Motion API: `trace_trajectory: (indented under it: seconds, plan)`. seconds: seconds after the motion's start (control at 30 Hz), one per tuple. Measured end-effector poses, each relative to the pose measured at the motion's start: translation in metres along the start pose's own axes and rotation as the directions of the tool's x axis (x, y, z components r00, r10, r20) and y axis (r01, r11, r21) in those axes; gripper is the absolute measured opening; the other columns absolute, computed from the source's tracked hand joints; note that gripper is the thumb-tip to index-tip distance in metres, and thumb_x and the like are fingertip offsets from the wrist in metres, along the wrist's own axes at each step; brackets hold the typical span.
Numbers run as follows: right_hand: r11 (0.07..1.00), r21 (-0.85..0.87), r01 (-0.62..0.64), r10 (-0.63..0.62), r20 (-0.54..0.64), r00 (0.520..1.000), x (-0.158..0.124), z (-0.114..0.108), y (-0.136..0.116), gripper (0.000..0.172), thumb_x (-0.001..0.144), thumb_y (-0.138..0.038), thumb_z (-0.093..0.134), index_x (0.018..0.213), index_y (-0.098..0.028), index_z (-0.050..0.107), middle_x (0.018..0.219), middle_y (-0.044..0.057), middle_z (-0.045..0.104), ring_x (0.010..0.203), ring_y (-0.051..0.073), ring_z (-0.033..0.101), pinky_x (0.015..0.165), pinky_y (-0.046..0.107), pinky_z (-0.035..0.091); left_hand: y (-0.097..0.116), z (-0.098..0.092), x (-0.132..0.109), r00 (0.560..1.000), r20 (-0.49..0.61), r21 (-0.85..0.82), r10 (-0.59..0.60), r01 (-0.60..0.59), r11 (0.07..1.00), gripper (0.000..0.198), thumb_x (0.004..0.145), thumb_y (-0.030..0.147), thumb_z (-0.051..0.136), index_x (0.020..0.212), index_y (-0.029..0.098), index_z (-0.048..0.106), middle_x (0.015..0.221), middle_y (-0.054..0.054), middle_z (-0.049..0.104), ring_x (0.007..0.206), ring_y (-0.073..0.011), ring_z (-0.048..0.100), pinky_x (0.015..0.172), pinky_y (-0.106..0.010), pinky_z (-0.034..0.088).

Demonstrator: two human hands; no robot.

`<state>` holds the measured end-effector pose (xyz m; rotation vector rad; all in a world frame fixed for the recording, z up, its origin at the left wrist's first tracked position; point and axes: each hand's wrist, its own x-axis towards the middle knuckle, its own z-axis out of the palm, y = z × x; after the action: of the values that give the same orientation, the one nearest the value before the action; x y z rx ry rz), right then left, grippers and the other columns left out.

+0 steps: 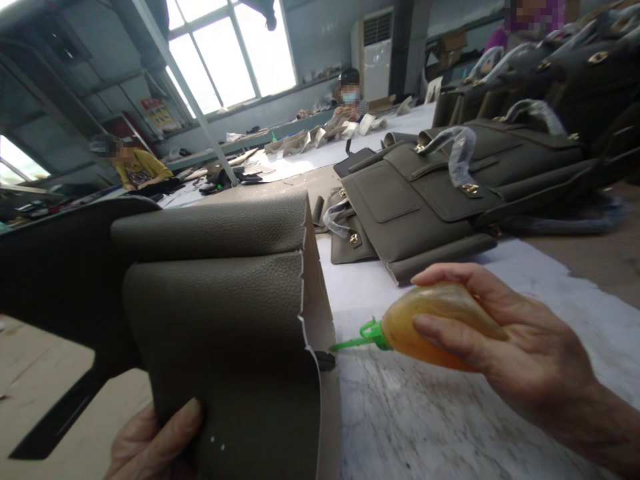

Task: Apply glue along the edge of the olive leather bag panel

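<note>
My right hand [520, 347] is wrapped round a squeeze bottle [435, 327] of amber liquid with a green nozzle. The nozzle tip points left, at the raw edge of a dark olive leather bag piece [225, 320], close to a small black part inside that edge. I cannot tell whether the tip touches it. At the lower left, my left hand [157, 440] grips the bag piece with the thumb on its front; the other fingers are mostly hidden behind it. The piece stands folded, its pale lining showing along the right edge. Two small white specks mark its lower front.
Olive handbags [425, 180] with plastic-wrapped handles lie stacked beyond the bottle, with more piled at the far right. White paper [400, 413] covers the table. One person sits across the table, another at the left, and a third stands at the back right.
</note>
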<state>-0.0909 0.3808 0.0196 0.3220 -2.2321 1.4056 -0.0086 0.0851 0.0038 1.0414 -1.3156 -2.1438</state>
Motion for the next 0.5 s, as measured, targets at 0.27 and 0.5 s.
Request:
trace_trajectory:
  seconds: [0.27,0.5]
  plan:
    - [0.998,0.056,-0.001,-0.003,0.071,0.998,-0.008,-0.006,-0.002,0.018,0.07,-0.038,0.07,0.087,-0.033,0.063,0.063,-0.01,0.066,0.046,0.009,0.059,0.039,0.011,0.044,0.003,0.004,-0.005,0.999,0.009,-0.001,-0.032,0.032,0.999,0.061,0.021,0.015,0.092,0.079,0.021,0.074,0.077,-0.007,0.072,0.08,-0.0393,0.066,0.066,-0.045,0.059]
    - [0.998,0.022,0.06,-0.062,0.057,0.996,-0.008,-0.007,-0.002,0.019,0.07,-0.036,0.07,0.087,-0.034,0.063,0.064,-0.011,0.066,0.045,0.009,0.059,0.039,0.01,0.044,0.002,0.009,-0.008,0.999,0.032,0.009,0.018,-0.018,1.0,0.064,0.018,0.009,0.089,0.079,0.02,0.074,0.077,-0.007,0.072,0.084,-0.0405,0.065,0.067,-0.042,0.059]
